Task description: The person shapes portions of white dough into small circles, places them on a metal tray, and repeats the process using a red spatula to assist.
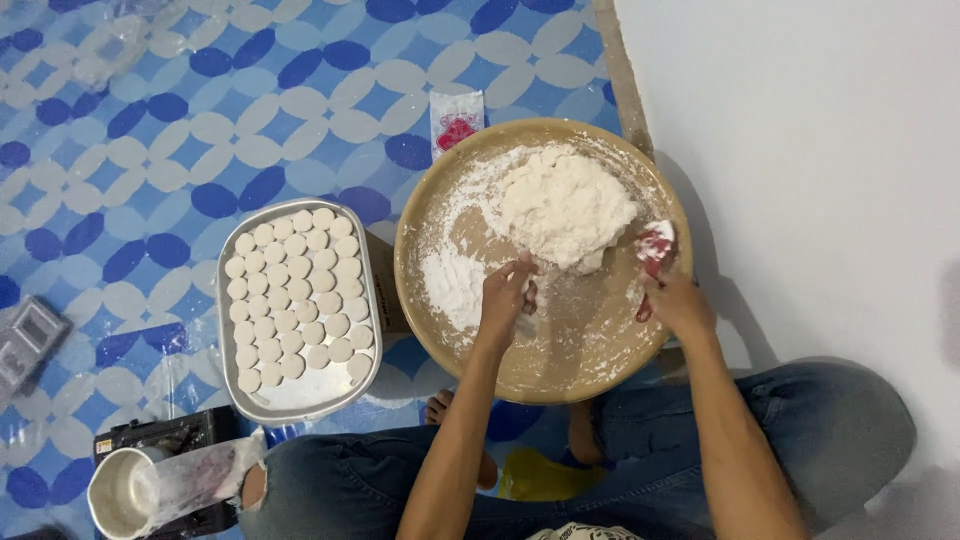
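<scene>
Dough (565, 205) just beyond left hand (507, 296)

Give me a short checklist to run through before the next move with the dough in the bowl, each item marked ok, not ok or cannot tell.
1. Dough inside the bowl: ok, one large heap toward the far side.
2. Left hand at the dough: ok, fingers at its near edge, floured.
3. Right hand holds the scraper: ok, the red and white tool is beside the heap.
4. Flour loose in the bowl: ok, a white patch on the left side.
5. Room left on the tray: ok, the near end is bare; dough discs fill the rest.
6. Piece already pinched off in the left hand: cannot tell, fingers hide it.
</scene>
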